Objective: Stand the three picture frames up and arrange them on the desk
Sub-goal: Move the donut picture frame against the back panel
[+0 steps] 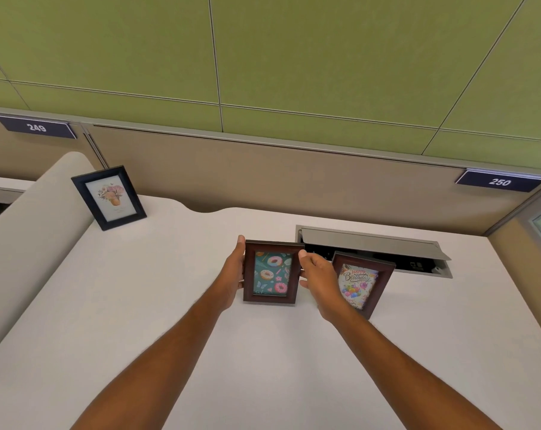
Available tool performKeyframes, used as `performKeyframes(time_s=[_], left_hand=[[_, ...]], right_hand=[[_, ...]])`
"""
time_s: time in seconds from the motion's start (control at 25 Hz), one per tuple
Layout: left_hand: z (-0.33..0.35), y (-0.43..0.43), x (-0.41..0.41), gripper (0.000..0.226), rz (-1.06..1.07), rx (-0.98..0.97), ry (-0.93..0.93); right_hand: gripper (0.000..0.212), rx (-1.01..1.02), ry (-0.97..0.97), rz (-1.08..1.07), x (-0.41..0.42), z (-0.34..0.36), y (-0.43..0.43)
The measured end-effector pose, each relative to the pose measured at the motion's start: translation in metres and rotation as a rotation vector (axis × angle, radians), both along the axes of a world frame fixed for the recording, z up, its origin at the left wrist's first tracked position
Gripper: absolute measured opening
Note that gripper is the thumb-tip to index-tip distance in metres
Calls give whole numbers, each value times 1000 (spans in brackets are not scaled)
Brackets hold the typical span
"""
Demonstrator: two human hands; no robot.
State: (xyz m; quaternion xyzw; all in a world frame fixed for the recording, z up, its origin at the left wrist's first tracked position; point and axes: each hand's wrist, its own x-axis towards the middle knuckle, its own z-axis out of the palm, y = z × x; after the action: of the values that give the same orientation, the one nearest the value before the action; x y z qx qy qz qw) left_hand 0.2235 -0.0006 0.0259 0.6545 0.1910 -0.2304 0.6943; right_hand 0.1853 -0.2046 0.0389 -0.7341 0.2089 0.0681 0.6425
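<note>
We note the donut frame point(270, 272) standing upright near the middle of the pale bench point(138, 305), dark brown border, held from both sides. The left hand point(233, 274) lies along its left edge, thumb up at the top corner, fingers behind the frame; the grip there is closed on that edge. The right hand point(317, 276) meets the right edge, thumb at the upper corner and fingers curled at mid-height, pinching the frame's side. Just beside the right hand, and partly hidden by it, the birthday frame point(367, 282) stands tilted a little to the right, its top edge just in front of the open cable hatch point(371, 243) set in the bench. Well apart, at the far left corner, the flower frame point(109, 197) in a black border stands leaning back, close to the rounded divider point(20, 243) and the beige partition point(263, 181). The bench's back edge curves inward between the flower frame and the hatch. We see open surface to the left of the donut frame and all along the near side under both forearms. Number plates 249 point(37, 127) and 250 point(499, 181) sit on the partition rail.
</note>
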Motion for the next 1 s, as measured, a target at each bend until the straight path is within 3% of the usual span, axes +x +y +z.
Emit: performKeyframes(time_s=[0.32,0.56,0.72,0.88,1.0], left_hand=[[16,3,70,82,-37,-15,-84],[14,-1,128,73,-59,-15,-119],[6,-5,155,83,-71,-16,-118],[-2,-9,172,78,-54,-10,-118],[-5,-11,181,77,-60,1,-122]], right_hand=[[46,-5,-35,-32,65,10,7],[33,-11,-15,-75,120,11,11],[35,16,8,-105,150,8,9],[42,32,35,-122,170,4,8],[35,41,44,-134,180,3,7]])
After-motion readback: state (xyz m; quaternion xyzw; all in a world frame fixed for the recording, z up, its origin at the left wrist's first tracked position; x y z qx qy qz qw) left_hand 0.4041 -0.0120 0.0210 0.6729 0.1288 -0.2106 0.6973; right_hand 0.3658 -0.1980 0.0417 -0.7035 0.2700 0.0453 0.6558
